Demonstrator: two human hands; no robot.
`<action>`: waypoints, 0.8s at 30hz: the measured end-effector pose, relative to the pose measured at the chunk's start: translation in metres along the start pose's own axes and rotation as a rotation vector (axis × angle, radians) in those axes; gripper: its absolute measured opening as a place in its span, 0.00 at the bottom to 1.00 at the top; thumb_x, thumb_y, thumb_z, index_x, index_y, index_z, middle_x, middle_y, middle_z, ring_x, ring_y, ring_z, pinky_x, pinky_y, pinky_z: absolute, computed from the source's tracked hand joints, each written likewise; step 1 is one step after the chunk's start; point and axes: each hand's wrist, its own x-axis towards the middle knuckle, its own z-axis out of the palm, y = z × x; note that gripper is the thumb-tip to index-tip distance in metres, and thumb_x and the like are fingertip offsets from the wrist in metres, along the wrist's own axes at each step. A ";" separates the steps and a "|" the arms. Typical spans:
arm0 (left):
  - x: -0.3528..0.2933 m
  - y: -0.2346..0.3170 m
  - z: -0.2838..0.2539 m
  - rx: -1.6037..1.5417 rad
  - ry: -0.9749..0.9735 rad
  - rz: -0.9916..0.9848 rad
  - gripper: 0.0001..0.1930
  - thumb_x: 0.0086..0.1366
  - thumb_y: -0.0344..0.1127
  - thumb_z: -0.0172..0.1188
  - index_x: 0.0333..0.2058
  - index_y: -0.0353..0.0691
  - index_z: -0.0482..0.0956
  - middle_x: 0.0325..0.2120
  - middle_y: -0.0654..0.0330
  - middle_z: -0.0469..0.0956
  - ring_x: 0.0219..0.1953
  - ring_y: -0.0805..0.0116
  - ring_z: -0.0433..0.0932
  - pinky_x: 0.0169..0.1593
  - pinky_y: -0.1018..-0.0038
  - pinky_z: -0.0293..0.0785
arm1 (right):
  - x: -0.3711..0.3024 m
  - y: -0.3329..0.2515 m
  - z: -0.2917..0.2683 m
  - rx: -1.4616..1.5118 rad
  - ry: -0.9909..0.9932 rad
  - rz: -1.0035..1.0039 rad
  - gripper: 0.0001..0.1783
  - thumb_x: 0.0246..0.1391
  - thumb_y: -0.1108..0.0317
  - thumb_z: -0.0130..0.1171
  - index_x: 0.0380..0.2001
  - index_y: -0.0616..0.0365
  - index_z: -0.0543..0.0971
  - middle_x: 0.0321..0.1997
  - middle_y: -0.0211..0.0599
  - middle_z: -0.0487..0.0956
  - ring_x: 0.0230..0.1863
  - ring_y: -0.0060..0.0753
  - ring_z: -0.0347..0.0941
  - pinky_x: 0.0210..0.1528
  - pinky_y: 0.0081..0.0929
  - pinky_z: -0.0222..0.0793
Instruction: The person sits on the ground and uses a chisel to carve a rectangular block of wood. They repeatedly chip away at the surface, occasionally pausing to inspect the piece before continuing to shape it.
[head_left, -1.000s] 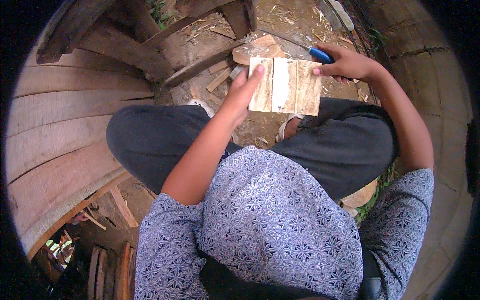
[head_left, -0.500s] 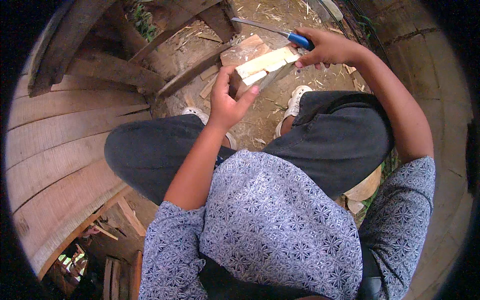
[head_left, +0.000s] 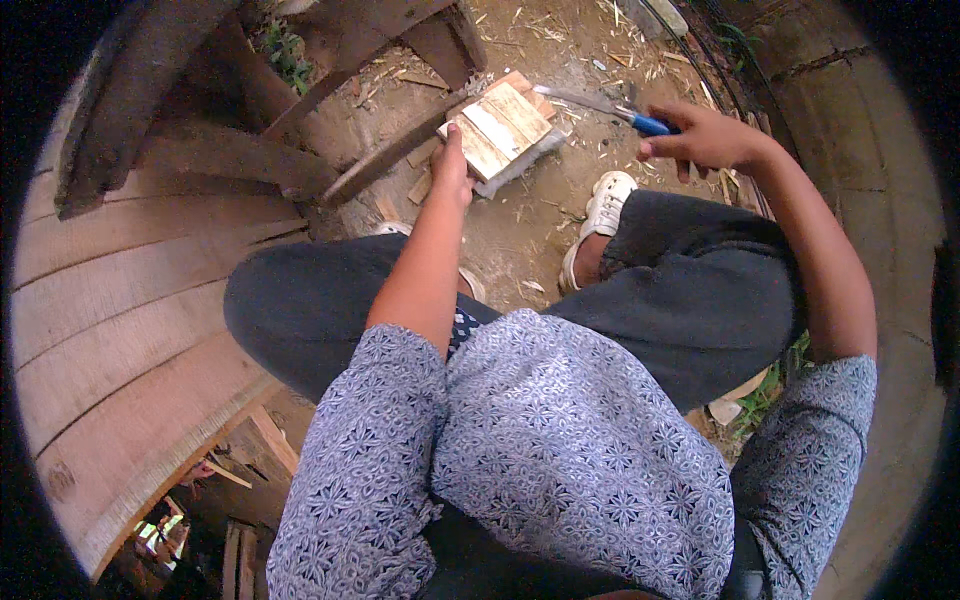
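Note:
My left hand [head_left: 453,168] grips the near left edge of a pale wooden block [head_left: 505,128], its thumb lying on top. The block's broad upper face looks made of flat pieces side by side, one of them whiter. Under its right side shows a greyish-white slab [head_left: 527,165]; whether the two are joined I cannot tell. To the right, my right hand [head_left: 708,138] is closed round the blue handle of a knife [head_left: 590,101]. The long blade points left toward the block's far right corner, apart from it or just behind it.
A brown board [head_left: 515,82] lies on the ground beyond the block. Wood chips [head_left: 545,32] litter the dirt floor. Dark timber framing [head_left: 365,165] and plank boards [head_left: 140,300] stand at left. A wall [head_left: 870,200] runs along the right, with cables [head_left: 735,60] near it.
The block has tilted so its broad face shows, and sits slightly lower. My right hand has let go of it and moved right and down with the knife.

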 end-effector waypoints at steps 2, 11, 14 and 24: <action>0.021 -0.004 -0.004 0.011 0.027 0.041 0.27 0.74 0.51 0.50 0.59 0.34 0.67 0.54 0.51 0.76 0.53 0.55 0.79 0.53 0.59 0.77 | -0.001 0.018 -0.001 0.026 -0.002 0.042 0.23 0.58 0.51 0.64 0.48 0.53 0.71 0.37 0.29 0.81 0.22 0.20 0.74 0.18 0.20 0.64; 0.093 -0.015 0.005 -0.011 0.196 0.125 0.27 0.74 0.47 0.50 0.60 0.29 0.68 0.50 0.46 0.79 0.47 0.56 0.82 0.46 0.65 0.81 | -0.003 0.043 -0.006 0.097 0.004 0.205 0.19 0.60 0.55 0.64 0.44 0.54 0.70 0.32 0.31 0.78 0.22 0.21 0.73 0.20 0.22 0.67; 0.112 -0.005 -0.003 -0.080 0.234 0.170 0.28 0.73 0.47 0.52 0.61 0.29 0.67 0.50 0.45 0.79 0.48 0.54 0.82 0.46 0.65 0.81 | 0.007 0.062 -0.004 0.080 -0.018 0.181 0.18 0.60 0.56 0.64 0.42 0.55 0.70 0.31 0.31 0.76 0.24 0.21 0.72 0.20 0.24 0.68; 0.079 0.008 0.020 0.076 0.399 0.308 0.27 0.67 0.46 0.62 0.54 0.33 0.65 0.51 0.45 0.73 0.49 0.55 0.77 0.49 0.62 0.78 | 0.000 0.062 0.007 -0.055 0.034 0.216 0.20 0.60 0.54 0.63 0.44 0.56 0.70 0.27 0.30 0.70 0.21 0.21 0.67 0.20 0.26 0.65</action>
